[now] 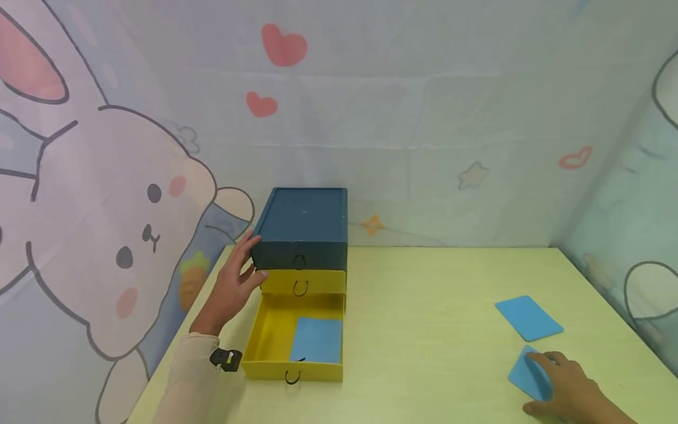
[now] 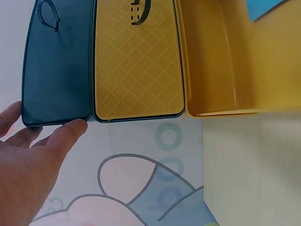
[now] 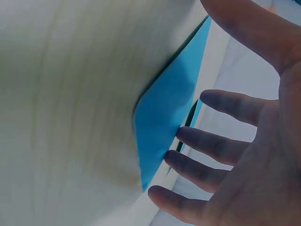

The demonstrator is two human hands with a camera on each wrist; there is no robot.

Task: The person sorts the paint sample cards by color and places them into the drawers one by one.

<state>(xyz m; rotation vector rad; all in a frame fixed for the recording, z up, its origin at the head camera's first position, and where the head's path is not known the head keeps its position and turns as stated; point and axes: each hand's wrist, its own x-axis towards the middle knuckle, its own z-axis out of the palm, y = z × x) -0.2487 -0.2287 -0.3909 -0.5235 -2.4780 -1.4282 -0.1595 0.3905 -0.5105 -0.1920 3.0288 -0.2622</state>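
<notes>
A small drawer cabinet [image 1: 312, 215] has a dark teal top and upper drawer, and below it a yellow drawer [image 1: 325, 281]. Beneath these, the bottom yellow drawer [image 1: 318, 373] is pulled out, with a flat light-blue square [image 1: 320, 340] lying in its right part. My left hand [image 1: 231, 288] rests against the cabinet's left side, thumb and fingers at the edges of the teal drawer front [image 2: 56, 75]. On the right, my right hand [image 1: 574, 386] is spread over a thin blue square piece [image 1: 524, 374] on the table, fingertips at its edge.
Another blue square piece [image 1: 529, 318] lies on the table [image 1: 424, 330] just beyond the right hand. Each drawer front carries a black loop handle [image 1: 300, 288]. A printed cloth backdrop [image 1: 402, 118] rises behind the table and along its sides.
</notes>
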